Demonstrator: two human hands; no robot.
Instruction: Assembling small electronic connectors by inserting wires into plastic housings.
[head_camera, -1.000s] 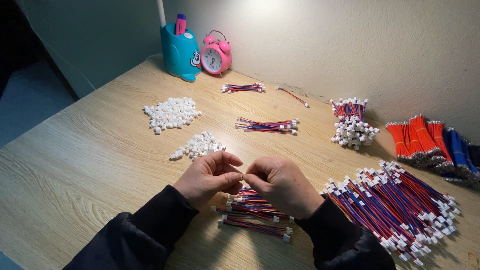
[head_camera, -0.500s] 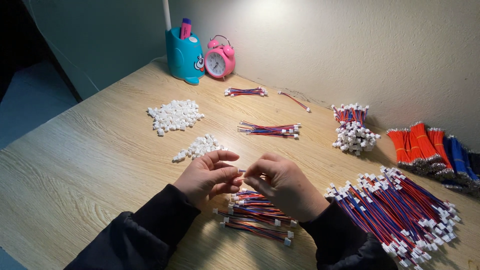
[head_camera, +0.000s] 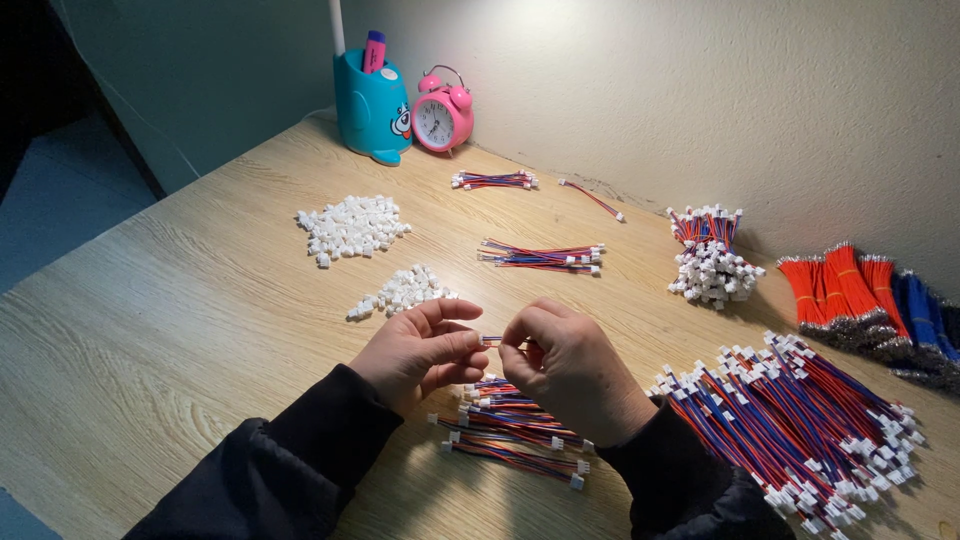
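At far left lies a big heap of white plugs (head_camera: 351, 227), with a smaller heap (head_camera: 403, 290) nearer, just beyond the left hand (head_camera: 420, 352). That hand is half curled, thumb and forefinger pinched on the left end of a short red-and-blue lead (head_camera: 490, 341); what exactly sits between the fingertips is too small to tell. The lead runs left to right, level, bridging the narrow gap between the two hands, so each hand has one end and neither is nearer than the other. The right hand (head_camera: 568, 372) is curled too, knuckles up, fingers closed on the lead's right end. Both wrists hang just above the table (head_camera: 160, 340), dark sleeves coming in from the near edge.

Under the hands, near, lies a small pile of leads (head_camera: 512, 432) with white plugs on them, long axes also left to right. Right of the right hand is a large pile of leads (head_camera: 800, 420). Farther off lie a small bundle (head_camera: 542, 257), a clump of plugged leads (head_camera: 708, 262) and, at far right, red and blue wire bunches (head_camera: 860, 290).
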